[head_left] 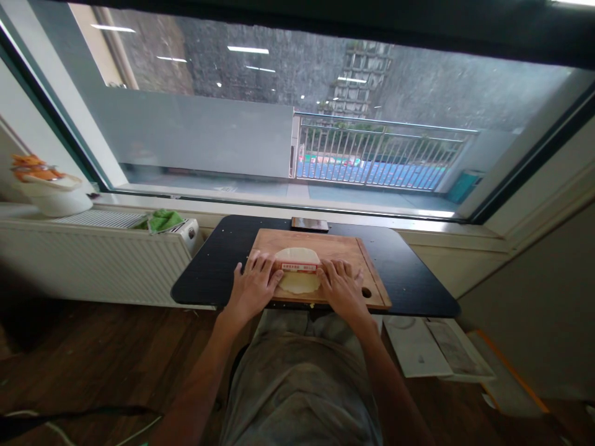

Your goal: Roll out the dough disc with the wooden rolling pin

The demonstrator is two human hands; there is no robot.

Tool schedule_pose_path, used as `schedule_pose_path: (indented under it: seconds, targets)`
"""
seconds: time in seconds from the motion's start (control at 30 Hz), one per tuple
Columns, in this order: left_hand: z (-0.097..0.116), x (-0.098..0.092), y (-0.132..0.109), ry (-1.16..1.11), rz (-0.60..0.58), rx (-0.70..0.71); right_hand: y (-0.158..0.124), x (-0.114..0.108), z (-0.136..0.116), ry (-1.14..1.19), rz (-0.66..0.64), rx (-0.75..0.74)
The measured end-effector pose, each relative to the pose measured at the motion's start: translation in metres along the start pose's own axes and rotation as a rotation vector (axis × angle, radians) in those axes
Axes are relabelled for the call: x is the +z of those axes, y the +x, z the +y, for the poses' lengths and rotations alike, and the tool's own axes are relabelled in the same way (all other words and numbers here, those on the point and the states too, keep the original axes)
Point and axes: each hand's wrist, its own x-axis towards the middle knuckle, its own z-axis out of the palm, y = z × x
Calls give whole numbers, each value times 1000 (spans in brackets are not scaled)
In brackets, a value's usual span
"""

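A rolling pin (pixel 299 267) with a red-and-white printed label lies crosswise over a flat, pale sheet of dough (pixel 298 284). The dough shows on both sides of the pin and rests on a wooden cutting board (pixel 334 243). My left hand (pixel 255 279) bears down on the pin's left end, fingers forward over it and thumb toward the middle. On the other end lies my right hand (pixel 341 282), held in much the same way. Both pin ends are hidden beneath my palms and fingers.
The board sits on a black table (pixel 409 272) against the window sill. A phone-like flat object (pixel 309 224) lies behind the board. To the left stands a white radiator (pixel 106 260) with a green cloth (pixel 163 220) and a white container (pixel 58 193) on top.
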Motion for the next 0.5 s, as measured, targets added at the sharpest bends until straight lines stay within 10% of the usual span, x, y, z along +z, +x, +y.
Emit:
schedule_pose_path:
  seconds: [0.23, 0.5]
  targets:
    - [10, -1, -23, 7, 16, 56, -31, 7, 5, 18, 88, -51]
    - [15, 6, 18, 26, -17, 56, 11, 3, 2, -4, 23, -45]
